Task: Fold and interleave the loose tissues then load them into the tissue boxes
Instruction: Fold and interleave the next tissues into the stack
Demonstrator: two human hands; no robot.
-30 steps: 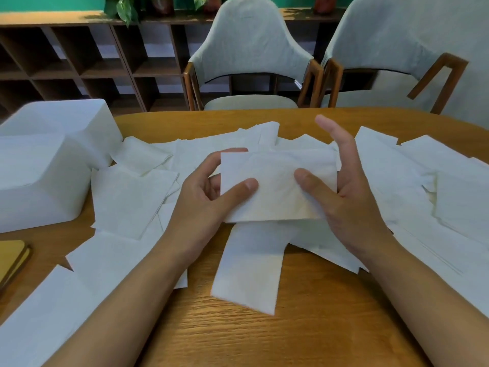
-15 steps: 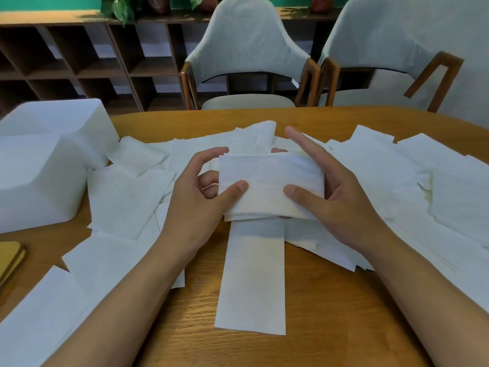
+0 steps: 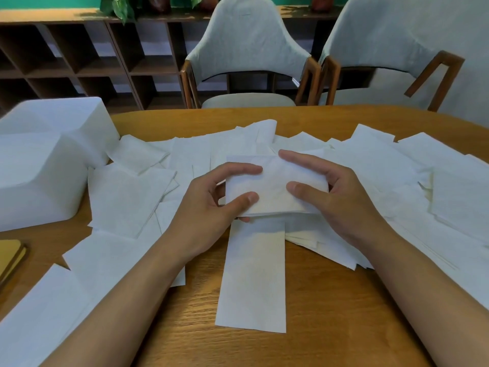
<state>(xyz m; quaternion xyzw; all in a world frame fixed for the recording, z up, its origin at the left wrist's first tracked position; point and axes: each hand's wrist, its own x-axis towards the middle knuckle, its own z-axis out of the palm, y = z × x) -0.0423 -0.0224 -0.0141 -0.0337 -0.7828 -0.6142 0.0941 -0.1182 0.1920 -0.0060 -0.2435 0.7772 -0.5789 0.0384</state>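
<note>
A small stack of folded white tissues sits at the table's middle, held from both sides. My left hand grips its left edge, thumb on top and fingers curled round the far corner. My right hand grips its right edge, thumb pressing the top face, index finger across the far edge. One long tissue strip hangs out from under the stack and lies flat toward me. Two white tissue boxes stand at the left, one behind the other.
Several loose white tissues cover the wooden table left, right and behind the hands. A tan flat object lies at the left edge. Two grey chairs and a dark shelf unit stand beyond the table.
My right hand has closed down onto the stack, its fingers lowered from raised to gripping. The stack has been pressed flatter, and the hanging strip now lies straight on the table.
</note>
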